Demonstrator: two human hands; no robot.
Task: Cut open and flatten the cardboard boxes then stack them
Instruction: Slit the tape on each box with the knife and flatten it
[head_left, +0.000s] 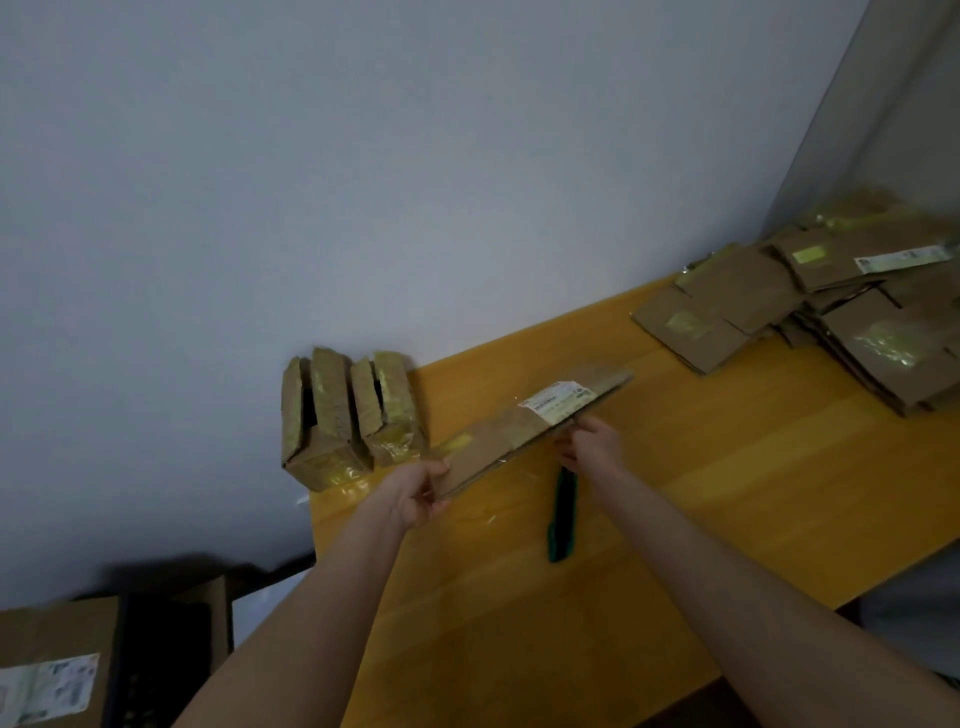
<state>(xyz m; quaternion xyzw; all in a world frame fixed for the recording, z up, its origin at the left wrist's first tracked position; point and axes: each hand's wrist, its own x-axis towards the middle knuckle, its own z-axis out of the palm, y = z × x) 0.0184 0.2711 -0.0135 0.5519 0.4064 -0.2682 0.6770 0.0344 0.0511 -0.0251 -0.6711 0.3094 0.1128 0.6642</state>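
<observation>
both bare arms reach forward, nearly straight, the forearms drawing closer toward the hands. left hand (415, 493) curls round the end of the flat box (491, 444), thumb on top, fingers beneath. right hand (592, 447), ahead of the left and to its right, pinches the box's near edge, knuckles up; the hands stay apart

One wide-angle camera on the person's head looks forward and down over the table (727, 493), rolled so the tabletop slants up to the right. The wall (363, 182) fills the upper half. Both forearms (322, 597) enter from the bottom edge; the left hand (415, 493) and right hand (592, 444) holding the flattened box (498, 441) sit near the centre, fairly close.
</observation>
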